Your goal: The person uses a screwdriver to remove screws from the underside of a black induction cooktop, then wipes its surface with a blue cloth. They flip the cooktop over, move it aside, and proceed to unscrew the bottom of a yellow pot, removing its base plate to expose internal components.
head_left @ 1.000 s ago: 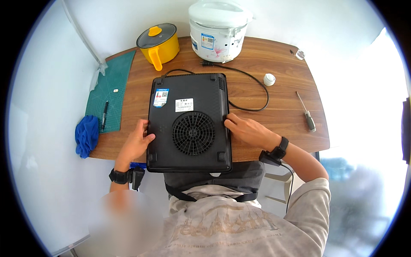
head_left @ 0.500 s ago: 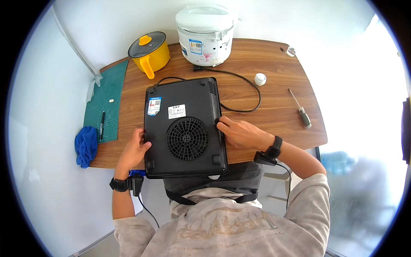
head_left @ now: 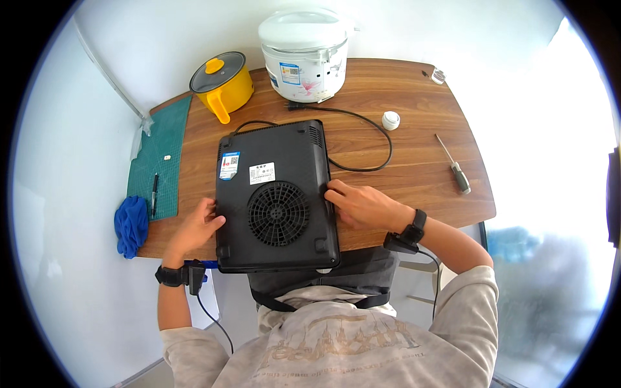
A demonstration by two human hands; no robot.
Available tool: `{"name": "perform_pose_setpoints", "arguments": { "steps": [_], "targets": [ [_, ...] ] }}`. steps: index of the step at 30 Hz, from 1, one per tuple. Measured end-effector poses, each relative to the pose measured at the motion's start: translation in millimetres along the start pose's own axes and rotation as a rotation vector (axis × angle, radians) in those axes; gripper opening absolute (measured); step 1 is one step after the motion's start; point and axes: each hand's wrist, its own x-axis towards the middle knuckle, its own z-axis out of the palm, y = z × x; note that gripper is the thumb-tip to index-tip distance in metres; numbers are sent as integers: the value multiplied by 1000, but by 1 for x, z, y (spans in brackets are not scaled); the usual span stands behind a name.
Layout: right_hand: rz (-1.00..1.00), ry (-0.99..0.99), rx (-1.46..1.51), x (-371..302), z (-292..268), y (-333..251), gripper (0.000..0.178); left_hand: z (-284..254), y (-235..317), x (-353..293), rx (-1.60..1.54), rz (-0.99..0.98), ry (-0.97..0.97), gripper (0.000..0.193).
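Note:
A black induction cooker [head_left: 277,194] lies bottom up at the table's near edge, its front end jutting out over my lap. Its underside shows a round fan grille, corner feet and two stickers. My left hand [head_left: 196,226] grips the left side, thumb at the rim and fingers curled at the edge. On the opposite side my right hand [head_left: 365,205] holds the right edge, with its fingertips partly hidden against the casing. A black power cord [head_left: 381,155] runs from the cooker's far end and loops right to a plug near the rice cooker.
Behind stand a white rice cooker [head_left: 304,58] and a yellow pot [head_left: 229,94] with a glass lid. On the left are a green cutting mat [head_left: 155,145], a pen [head_left: 154,193] and a blue cloth [head_left: 131,226]. To the right lie a screwdriver [head_left: 456,168] and a small white jar [head_left: 391,120].
My left wrist and forearm have swung slightly outward to the left. The view has shifted a little, and the induction cooker stays between both hands.

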Motion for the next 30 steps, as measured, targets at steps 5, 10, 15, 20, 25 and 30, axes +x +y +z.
{"name": "perform_pose_setpoints", "arguments": {
  "steps": [5,10,15,20,25,30],
  "targets": [
    [18,15,21,-4,-18,-5,31,-22,24,14,531,127,121,41],
    [46,199,-92,2,-27,15,26,-12,98,73,319,454,35,36],
    [64,252,-177,1,-30,39,22,30,176,157,536,518,-54,39],
    [198,208,-179,-5,-29,55,18,58,218,214,805,474,-36,56],
    [233,139,-149,-10,-21,62,18,79,227,237,881,281,-245,69],
    [218,104,-194,-4,-16,67,13,92,209,242,902,322,-126,63]
  ]
}}
